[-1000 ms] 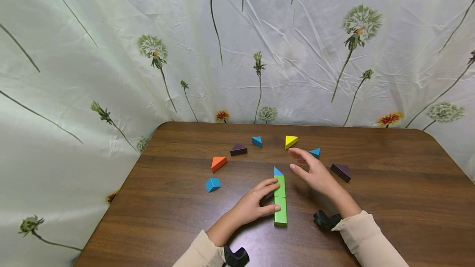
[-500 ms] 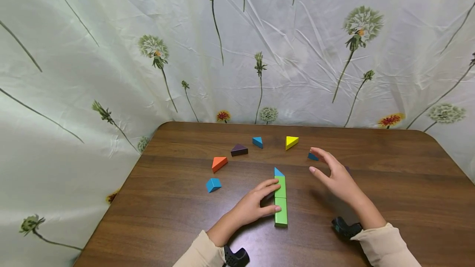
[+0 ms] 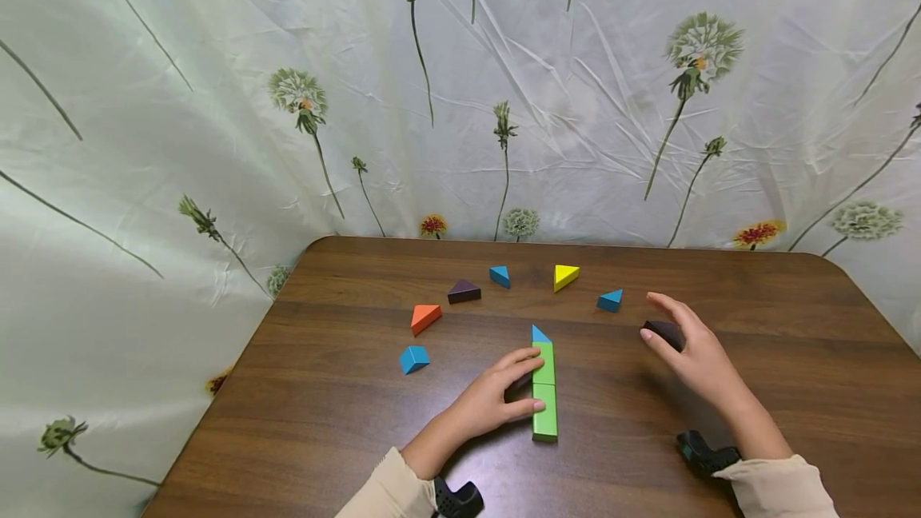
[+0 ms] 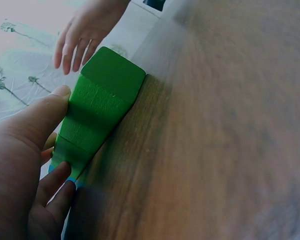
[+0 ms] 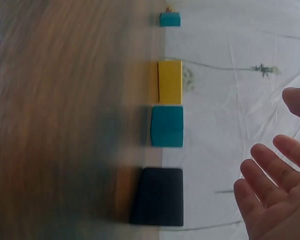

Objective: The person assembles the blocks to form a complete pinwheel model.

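Note:
My left hand (image 3: 484, 403) rests with fingertips and thumb along the left side and top edge of two green rectangular blocks (image 3: 545, 416), laid end to end. A small blue triangular block (image 3: 540, 334) sits at their far end. In the left wrist view, the thumb and fingers touch the green blocks (image 4: 97, 107) from one side. My right hand (image 3: 699, 358) hovers with spread fingers over a dark purple triangular block (image 3: 666, 332), partly covering it in the head view. The right wrist view shows that hand holding nothing, apart from the dark block (image 5: 160, 197).
Around the green blocks, in an arc on the wooden table (image 3: 324, 414), lie a blue block (image 3: 413, 359), an orange triangle (image 3: 425, 318), a dark purple triangle (image 3: 464, 291), a blue triangle (image 3: 500, 276), a yellow triangle (image 3: 565, 276) and another blue triangle (image 3: 610, 300). A floral curtain (image 3: 576, 102) hangs behind.
The right hand has moved rightward, away from the yellow and blue triangles, to over the dark purple block on the right. The left hand and the green blocks have stayed put.

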### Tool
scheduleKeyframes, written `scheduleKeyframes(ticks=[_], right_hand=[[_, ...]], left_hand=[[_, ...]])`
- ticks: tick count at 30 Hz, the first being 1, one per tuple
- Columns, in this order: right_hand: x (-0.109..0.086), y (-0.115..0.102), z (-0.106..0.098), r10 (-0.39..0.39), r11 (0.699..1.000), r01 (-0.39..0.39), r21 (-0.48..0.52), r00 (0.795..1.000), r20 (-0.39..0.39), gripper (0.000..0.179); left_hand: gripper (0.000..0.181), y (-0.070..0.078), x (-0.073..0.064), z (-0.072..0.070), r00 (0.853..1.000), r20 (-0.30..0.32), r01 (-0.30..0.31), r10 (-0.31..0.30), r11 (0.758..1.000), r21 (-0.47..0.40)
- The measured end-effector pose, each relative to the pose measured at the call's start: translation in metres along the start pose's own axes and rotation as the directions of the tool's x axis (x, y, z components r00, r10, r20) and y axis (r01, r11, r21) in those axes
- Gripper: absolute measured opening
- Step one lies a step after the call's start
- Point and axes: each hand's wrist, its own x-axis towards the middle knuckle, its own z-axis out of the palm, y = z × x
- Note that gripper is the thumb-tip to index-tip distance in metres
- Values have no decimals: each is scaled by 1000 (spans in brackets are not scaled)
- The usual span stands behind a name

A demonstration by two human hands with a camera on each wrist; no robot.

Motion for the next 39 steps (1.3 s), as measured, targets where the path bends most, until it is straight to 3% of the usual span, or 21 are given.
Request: scheduleKeyframes(ticks=[39], right_hand=[[-15, 47, -3, 185, 980, -183, -75, 983, 17, 40]], left_hand=[[58, 2, 0, -1, 1000, 11, 18, -18, 1000, -14]])
